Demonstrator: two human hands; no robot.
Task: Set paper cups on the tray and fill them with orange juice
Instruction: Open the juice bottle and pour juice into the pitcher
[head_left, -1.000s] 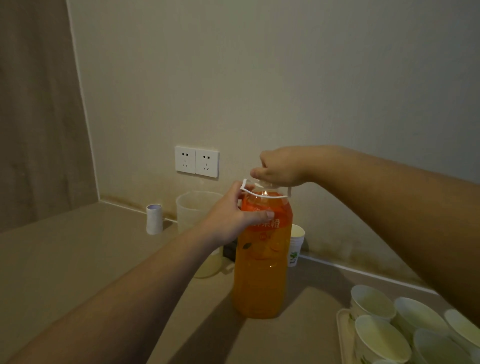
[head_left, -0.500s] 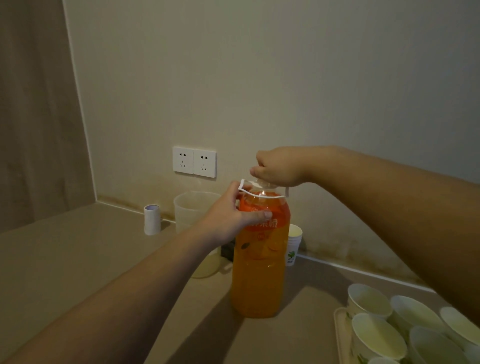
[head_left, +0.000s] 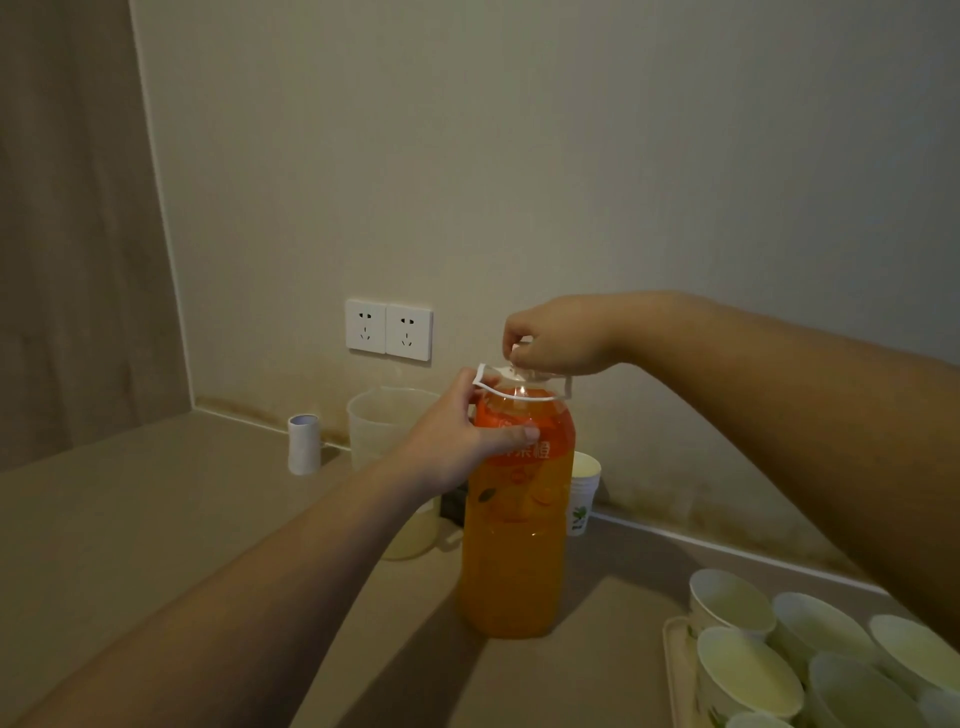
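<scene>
While the left hand (head_left: 457, 441) wraps around the shoulder of the orange juice bottle (head_left: 517, 530), which stands upright on the tabletop (head_left: 130, 530) at the centre of the frame, the right hand (head_left: 558, 338) is closed over the bottle's top, fingers pinched on the cap, which is mostly hidden. At the lower right, empty paper cups (head_left: 743, 670) crowd a tray (head_left: 675, 670). Behind the bottle stand a stack of paper cups (head_left: 583, 493), a clear pitcher (head_left: 384, 426) and a small white roll (head_left: 304, 441), below two wall sockets (head_left: 388, 330).
</scene>
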